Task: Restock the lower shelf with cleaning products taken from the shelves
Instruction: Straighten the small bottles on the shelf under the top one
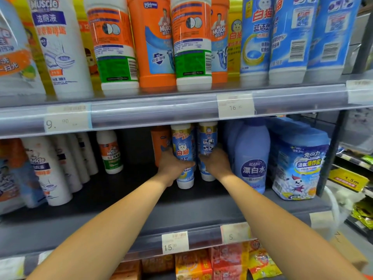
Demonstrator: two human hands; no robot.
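So you had both arms stretched into the lower shelf (121, 199), one bottle per hand. Your left hand (173, 164) was wrapped round the cat-logo bottle (184, 146), thumb lying across the front of the label and fingers curled round the far side. Your right hand (217, 161) gripped the second blue bottle (207, 138) the same way from the right, back of the hand facing the camera, so the fingertips were hidden.

Both bottles stood upright on the shelf deck, side by side, near the middle. Couldn't tell if they actually touched each other.

An orange bottle (160, 142) sat just behind your left hand. On the right was a pale blue bleach bottle (252, 156), just beside your right wrist, then a big blue tub (300, 164). Over on the left, well apart from the hands, a row of white Mr Muscle bottles (46, 168) and a smaller white bottle (110, 152) further back.
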